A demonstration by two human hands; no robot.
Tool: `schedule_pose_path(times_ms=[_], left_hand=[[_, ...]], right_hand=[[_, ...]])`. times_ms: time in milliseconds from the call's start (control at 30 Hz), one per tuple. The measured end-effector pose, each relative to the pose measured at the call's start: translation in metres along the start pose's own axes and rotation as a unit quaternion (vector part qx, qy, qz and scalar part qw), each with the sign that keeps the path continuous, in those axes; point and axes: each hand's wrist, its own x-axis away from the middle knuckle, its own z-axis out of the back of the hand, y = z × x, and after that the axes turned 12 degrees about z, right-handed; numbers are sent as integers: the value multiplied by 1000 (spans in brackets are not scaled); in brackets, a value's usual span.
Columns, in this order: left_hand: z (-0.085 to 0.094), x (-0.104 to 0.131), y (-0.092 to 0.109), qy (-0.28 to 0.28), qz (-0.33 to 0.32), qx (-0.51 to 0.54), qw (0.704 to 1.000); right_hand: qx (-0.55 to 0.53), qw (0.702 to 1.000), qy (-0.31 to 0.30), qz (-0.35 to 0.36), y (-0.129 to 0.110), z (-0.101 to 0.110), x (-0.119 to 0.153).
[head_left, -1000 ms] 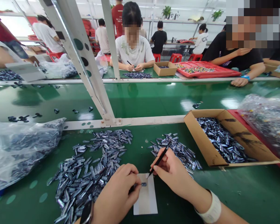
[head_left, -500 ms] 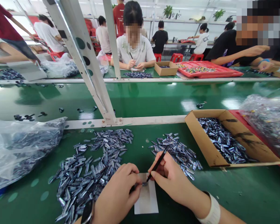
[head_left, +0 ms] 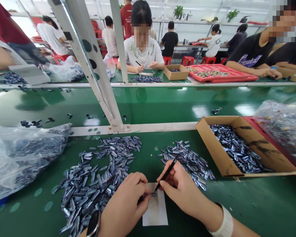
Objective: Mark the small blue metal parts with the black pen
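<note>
My left hand [head_left: 129, 202] pinches a small dark glossy plastic piece [head_left: 153, 194] over a white card [head_left: 155, 214] on the green table. My right hand [head_left: 181, 187] is closed round a slim black pen-shaped tool [head_left: 167, 172], slanted down with its tip at or very near that piece. Whether tip and piece touch, I cannot tell. Left of my hands spreads a large heap of similar long dark pieces [head_left: 88, 187]. Beyond my right hand lies a smaller pile of these pieces [head_left: 187, 161].
A cardboard box [head_left: 212, 154] full of dark pieces stands at right, beside a clear bag [head_left: 283, 121] on a red tray. At left bulges another plastic bag [head_left: 22, 158]. A white slanted post [head_left: 93, 72] rises before the green conveyor belt [head_left: 158, 102]. Co-workers sit opposite.
Both my hands stay almost in place. Small dark parts on the belt have shifted right. The co-worker at far right has lowered their hands; the person opposite holds their hands further apart.
</note>
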Motion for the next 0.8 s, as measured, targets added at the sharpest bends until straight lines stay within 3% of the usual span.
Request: schedule_pose_path(times_ms=[233,467,800], left_hand=[[1,1,0,0,2,2,1000],[0,1,-1,-7,-2,-5,1000],[0,4,-4,15,-73,-89,993]], right_hand=[[21,1000,-9,10,0,1,2],[97,991,-52,70,-4,2,6],[143,982,-71,104,-6,3,8]])
